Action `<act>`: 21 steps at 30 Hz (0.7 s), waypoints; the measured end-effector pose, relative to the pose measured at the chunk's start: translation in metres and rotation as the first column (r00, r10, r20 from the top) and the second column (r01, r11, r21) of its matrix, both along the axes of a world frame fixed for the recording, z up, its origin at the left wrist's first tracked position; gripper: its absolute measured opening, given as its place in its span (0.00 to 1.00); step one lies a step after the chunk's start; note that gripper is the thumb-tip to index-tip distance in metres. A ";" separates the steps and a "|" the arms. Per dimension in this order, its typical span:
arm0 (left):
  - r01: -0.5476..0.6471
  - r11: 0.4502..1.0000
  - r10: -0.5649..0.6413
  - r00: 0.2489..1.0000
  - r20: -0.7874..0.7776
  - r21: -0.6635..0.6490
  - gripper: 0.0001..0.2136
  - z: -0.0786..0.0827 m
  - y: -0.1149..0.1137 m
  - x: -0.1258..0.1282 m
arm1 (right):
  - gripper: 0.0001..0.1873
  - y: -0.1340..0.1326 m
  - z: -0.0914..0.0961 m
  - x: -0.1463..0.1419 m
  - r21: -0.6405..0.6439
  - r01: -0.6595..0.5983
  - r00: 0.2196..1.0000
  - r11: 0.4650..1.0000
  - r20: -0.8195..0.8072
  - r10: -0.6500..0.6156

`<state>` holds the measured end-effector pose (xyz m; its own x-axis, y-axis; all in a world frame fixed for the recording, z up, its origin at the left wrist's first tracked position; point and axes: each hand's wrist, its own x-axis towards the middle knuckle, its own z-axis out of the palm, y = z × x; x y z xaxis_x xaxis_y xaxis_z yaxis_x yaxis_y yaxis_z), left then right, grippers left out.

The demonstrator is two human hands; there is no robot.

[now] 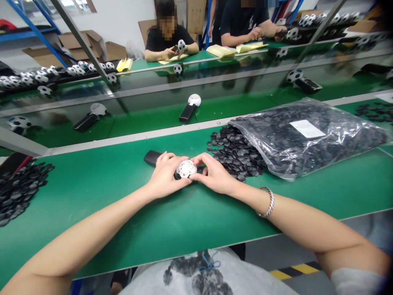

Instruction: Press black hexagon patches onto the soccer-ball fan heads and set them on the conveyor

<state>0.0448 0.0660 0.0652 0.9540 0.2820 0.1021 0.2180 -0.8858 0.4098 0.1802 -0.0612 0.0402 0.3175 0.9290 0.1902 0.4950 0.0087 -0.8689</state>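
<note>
Between my hands, just above the green bench, is a white openwork ball head [186,168] with dark gaps in its shell. A black handle [152,157] sticks out past the fingers on the left and seems to belong to it. My left hand [167,174] is closed around the ball's left side. At the ball's right edge, my right hand [214,174] has its thumb and forefinger curled against the shell. Whether a small piece is pinched there is hidden. A heap of flat black pieces [235,151] lies right behind my right hand.
A clear plastic bag [307,131] of black pieces spills onto the bench at right. Another black heap [21,184] lies at left. Beyond a metal rail [147,134], a green belt [141,119] carries ball-headed devices [190,107]. Co-workers [172,41] sit across it.
</note>
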 end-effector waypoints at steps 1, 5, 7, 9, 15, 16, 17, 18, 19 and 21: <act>0.014 1.000 -0.014 1.000 -0.001 -0.003 0.25 0.000 0.001 0.000 | 0.14 0.001 0.000 0.002 -0.001 -0.002 1.000 1.000 -0.010 0.002; 0.078 0.997 -0.078 0.997 -0.015 -0.020 0.28 0.000 0.002 -0.001 | 0.10 0.004 0.004 0.020 -0.008 -0.054 0.998 0.999 -0.029 0.053; 0.065 0.998 -0.066 0.998 -0.008 -0.011 0.31 -0.001 0.004 -0.002 | 0.04 0.002 0.007 0.031 -0.011 -0.037 0.994 0.999 0.099 0.038; 0.050 0.999 -0.050 0.999 -0.017 -0.008 0.32 -0.002 0.006 -0.005 | 0.03 -0.001 0.008 0.038 -0.044 -0.038 0.954 0.998 0.295 0.049; -0.016 0.998 0.009 0.994 -0.110 -0.065 0.32 0.001 0.005 -0.010 | 0.08 -0.001 0.006 0.028 -0.255 -0.093 0.704 0.962 0.667 0.245; -0.047 0.996 0.039 0.994 -0.104 -0.070 0.32 0.001 0.003 -0.010 | 0.09 0.000 0.006 0.025 -0.273 -0.084 0.686 0.958 0.681 0.254; -0.071 0.995 0.064 0.994 -0.092 -0.075 0.31 0.001 0.002 -0.009 | 0.09 0.001 0.006 0.024 -0.286 -0.070 0.688 0.956 0.680 0.254; -0.077 0.994 0.070 0.994 -0.078 -0.084 0.30 0.000 0.001 -0.009 | 0.09 0.002 0.005 0.023 -0.296 -0.056 0.708 0.954 0.661 0.247; -0.059 0.993 0.053 0.996 -0.066 -0.099 0.29 0.000 0.001 -0.008 | 0.09 0.003 0.005 0.023 -0.301 -0.046 0.741 0.952 0.629 0.235; 0.028 0.987 -0.039 0.997 -0.064 -0.155 0.27 0.000 0.002 -0.007 | 0.09 0.003 0.004 0.026 -0.296 -0.042 0.811 0.954 0.547 0.206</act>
